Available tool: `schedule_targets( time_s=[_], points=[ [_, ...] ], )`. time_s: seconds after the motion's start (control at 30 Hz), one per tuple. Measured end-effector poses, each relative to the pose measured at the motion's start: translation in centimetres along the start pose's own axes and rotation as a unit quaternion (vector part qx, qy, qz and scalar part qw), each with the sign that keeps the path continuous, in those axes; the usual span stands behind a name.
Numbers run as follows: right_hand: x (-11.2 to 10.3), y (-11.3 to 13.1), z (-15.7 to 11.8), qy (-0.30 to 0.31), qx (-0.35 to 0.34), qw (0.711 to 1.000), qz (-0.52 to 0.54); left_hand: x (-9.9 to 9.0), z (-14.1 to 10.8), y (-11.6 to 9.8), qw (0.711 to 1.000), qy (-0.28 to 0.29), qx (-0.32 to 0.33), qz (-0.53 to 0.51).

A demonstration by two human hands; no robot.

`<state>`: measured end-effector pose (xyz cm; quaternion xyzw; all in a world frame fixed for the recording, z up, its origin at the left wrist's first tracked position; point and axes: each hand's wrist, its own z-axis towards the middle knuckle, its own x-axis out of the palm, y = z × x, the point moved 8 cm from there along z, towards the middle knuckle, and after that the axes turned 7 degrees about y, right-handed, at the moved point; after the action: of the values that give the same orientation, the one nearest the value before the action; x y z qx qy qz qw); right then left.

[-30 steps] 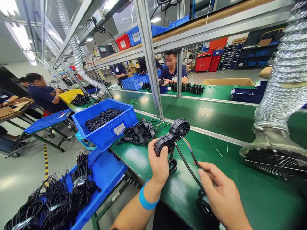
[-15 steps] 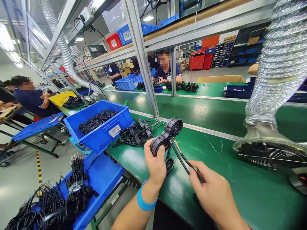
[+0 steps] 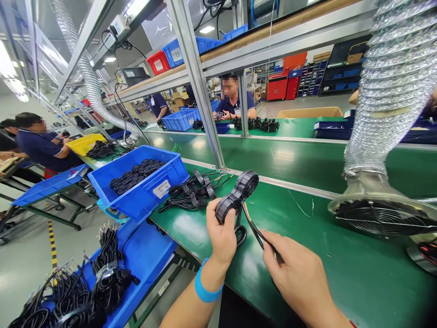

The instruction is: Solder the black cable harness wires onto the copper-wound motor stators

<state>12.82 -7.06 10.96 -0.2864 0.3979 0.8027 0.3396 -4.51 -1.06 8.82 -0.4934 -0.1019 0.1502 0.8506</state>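
Observation:
My left hand (image 3: 221, 232), with a blue band at the wrist, is closed around the near end of a black figure-eight plastic housing (image 3: 238, 195). The housing tilts up and away above the green bench. Black cables (image 3: 256, 231) with thin coloured wires run from its side. My right hand (image 3: 295, 269) pinches these cables between thumb and fingers, to the right of the housing. A loop of black cable (image 3: 241, 236) hangs below the housing beside my left hand. Behind it, similar housings with cables (image 3: 191, 193) lie on the bench.
A blue bin (image 3: 136, 180) of black parts stands at the left bench edge. Below it, a blue tray (image 3: 150, 246) carries bundled black cables (image 3: 109, 269). A fume hose with a caged hood (image 3: 382, 214) stands at right. A metal post (image 3: 201, 91) rises behind the bench. People sit farther back.
My right hand has moved slightly left and down along with the cables, which now lie closer together. My left hand still holds the housing. The view has shifted a little.

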Motion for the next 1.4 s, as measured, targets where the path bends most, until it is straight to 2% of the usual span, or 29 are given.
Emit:
schedule_targets(
  time_s=[0.13,0.3,0.37,0.47,0.57,0.63,0.7,0.77,0.8,0.87,0.93,1.0,1.13,1.2,1.27,1.3,1.33,1.4],
  points=[
    [-0.1,-0.6,-0.1,0.006,0.027,0.999,0.024,-0.1,-0.1,0.5,0.999,-0.005,-0.002,-0.035],
    [0.0,-3.2,-0.3,0.056,0.160,0.979,0.112,-0.4,0.0,0.9,0.997,-0.008,0.004,-0.077],
    [0.3,-3.9,-0.4,0.087,0.194,0.964,0.159,-0.4,0.1,0.6,0.997,0.010,0.019,-0.076],
    [1.2,-4.2,-0.2,0.131,0.209,0.941,0.232,0.2,0.0,-0.4,0.994,0.057,0.059,-0.070],
    [2.1,-4.4,-0.5,0.152,0.245,0.903,0.318,1.0,-0.2,-1.2,0.989,0.100,0.091,-0.058],
    [2.9,-4.0,-0.8,0.178,0.263,0.862,0.395,1.0,-0.2,-1.3,0.991,0.090,0.093,-0.043],
    [3.6,-3.0,-1.1,0.224,0.254,0.822,0.457,0.6,-0.1,-1.1,0.994,0.063,0.082,-0.033],
    [3.9,-2.3,-1.2,0.259,0.245,0.799,0.484,0.4,0.1,-0.8,0.996,0.049,0.068,-0.037],
    [3.9,-2.4,-1.2,0.261,0.251,0.797,0.484,0.4,0.2,-0.7,0.996,0.048,0.063,-0.042],
    [3.7,-3.6,-1.3,0.227,0.290,0.797,0.479,0.2,0.4,-0.5,0.995,0.053,0.059,-0.053],
    [3.4,-5.1,-1.4,0.174,0.328,0.797,0.477,0.3,0.6,-0.5,0.992,0.078,0.062,-0.078],
    [3.1,-5.8,-1.4,0.141,0.334,0.798,0.480,0.6,0.7,-0.6,0.985,0.111,0.068,-0.110],
    [3.7,-4.8,-1.0,0.174,0.293,0.799,0.496,1.2,0.5,-1.5,0.975,0.158,0.089,-0.128],
    [4.1,-4.3,-0.7,0.184,0.281,0.794,0.507,2.4,-0.3,-2.3,0.963,0.220,0.112,-0.108],
    [4.3,-4.5,-0.6,0.163,0.285,0.795,0.511,3.7,-1.4,-3.1,0.945,0.288,0.127,-0.087],
    [4.3,-4.8,-0.6,0.147,0.287,0.798,0.509,4.1,-1.8,-3.2,0.941,0.302,0.129,-0.078],
    [4.3,-5.2,-0.8,0.135,0.287,0.806,0.501,4.1,-2.0,-3.3,0.943,0.299,0.130,-0.069],
    [4.6,-5.8,-1.5,0.140,0.270,0.829,0.469,3.7,-1.9,-3.2,0.957,0.258,0.126,-0.046]
  ],
)
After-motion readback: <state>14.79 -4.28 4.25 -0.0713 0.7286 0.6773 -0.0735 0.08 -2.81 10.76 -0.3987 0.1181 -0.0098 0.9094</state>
